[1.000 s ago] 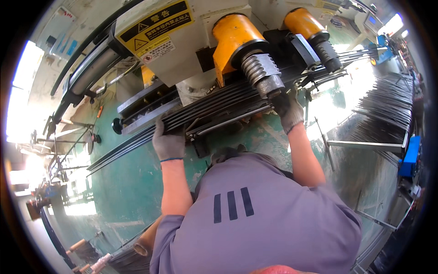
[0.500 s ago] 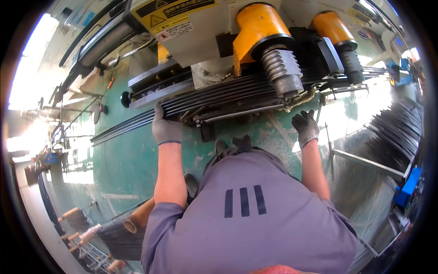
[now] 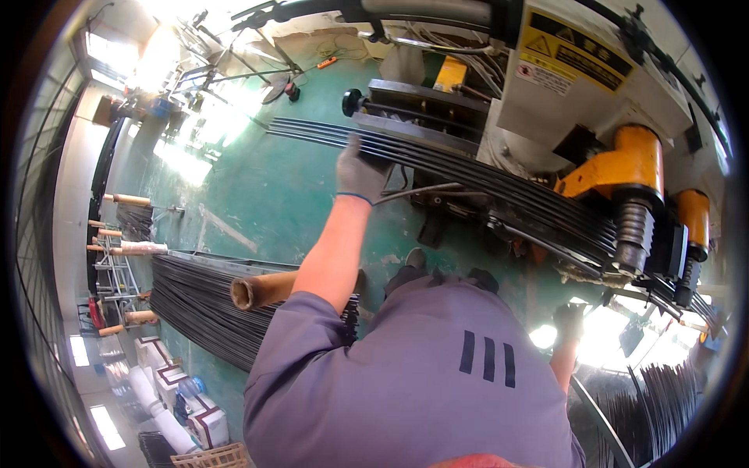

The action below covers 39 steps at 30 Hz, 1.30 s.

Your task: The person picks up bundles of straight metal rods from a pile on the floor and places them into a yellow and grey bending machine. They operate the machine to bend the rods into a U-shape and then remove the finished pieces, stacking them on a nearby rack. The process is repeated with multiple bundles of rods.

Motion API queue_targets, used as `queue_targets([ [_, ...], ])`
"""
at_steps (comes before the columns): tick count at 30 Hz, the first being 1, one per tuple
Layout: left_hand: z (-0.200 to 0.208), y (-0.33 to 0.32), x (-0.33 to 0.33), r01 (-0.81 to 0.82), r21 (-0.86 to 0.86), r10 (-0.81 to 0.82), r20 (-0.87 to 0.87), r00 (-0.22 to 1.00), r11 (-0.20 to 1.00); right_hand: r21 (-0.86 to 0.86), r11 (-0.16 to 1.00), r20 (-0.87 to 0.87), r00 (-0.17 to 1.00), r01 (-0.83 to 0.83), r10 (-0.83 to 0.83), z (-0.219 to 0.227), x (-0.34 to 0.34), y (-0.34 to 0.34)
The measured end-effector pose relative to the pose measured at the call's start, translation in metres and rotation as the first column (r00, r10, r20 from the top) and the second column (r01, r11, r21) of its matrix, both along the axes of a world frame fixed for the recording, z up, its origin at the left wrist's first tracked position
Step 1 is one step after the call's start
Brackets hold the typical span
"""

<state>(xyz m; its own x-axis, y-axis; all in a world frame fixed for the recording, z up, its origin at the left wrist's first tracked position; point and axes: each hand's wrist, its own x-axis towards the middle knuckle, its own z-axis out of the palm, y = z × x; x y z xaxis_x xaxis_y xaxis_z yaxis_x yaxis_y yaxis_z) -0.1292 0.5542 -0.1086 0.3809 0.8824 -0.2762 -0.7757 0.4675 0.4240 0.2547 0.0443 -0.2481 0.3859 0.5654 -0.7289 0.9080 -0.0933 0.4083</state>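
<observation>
Several long black rods (image 3: 437,160) lie side by side in a flat row, running from the machine at right out past its left end. My left hand (image 3: 361,173), in a pale grey glove, is closed round the row near its free left end; the thumb shows on top and the fingers are hidden below. Low at right, my right hand (image 3: 568,318) is gloved and in shadow, below the machine's edge and apart from the rods; its fingers are too dark to make out. Above the rods stands an orange machine head (image 3: 636,168) with a ribbed metal spindle (image 3: 630,234).
A clamp-like metal bed (image 3: 421,117) with a black knob sits behind the rods. Behind me at left lies a large stack of black rods (image 3: 211,312), with a cardboard tube (image 3: 261,290) over it. More thin black rods (image 3: 659,405) stand at lower right. White boxes (image 3: 207,421) are at lower left.
My view has swung left, so the machine appears farther right and the rod stack comes into sight. My left hand stays on the rods. My right hand now appears lower and darker.
</observation>
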Motion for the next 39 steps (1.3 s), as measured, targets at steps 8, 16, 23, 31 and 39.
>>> queue_targets([
  [8, -0.018, 0.174, -0.191, -0.276, 0.055, 0.282, -0.202, 0.938, 0.959, -0.22, 0.973, -0.037, 0.997, -0.069, 0.062, -0.072, -0.086, -0.064],
  [16, -0.007, 0.201, -0.21, 0.002, 0.228, 0.117, -0.508, 0.854, 0.974, -0.32, 0.943, -0.18, 0.983, -0.089, 0.031, -0.032, -0.185, -0.002],
  [23, -0.031, 0.213, -0.263, 0.271, 0.182, -0.15, -0.495, 0.856, 0.945, -0.055, -0.725, -0.895, -0.357, 0.686, -0.269, -0.064, -0.162, -0.026],
  [31, -0.035, 0.223, -0.272, 0.286, 0.222, -0.166, -0.44, 0.883, 0.932, -0.088, -0.613, -0.846, -0.383, 0.785, -0.37, -0.048, -0.131, 0.04],
  [39, -0.067, 0.091, -0.14, -0.276, -0.099, 0.206, -0.443, 0.872, 0.956, -0.128, -0.469, -0.813, -0.364, 0.874, -0.455, -0.079, -0.046, 0.001],
])
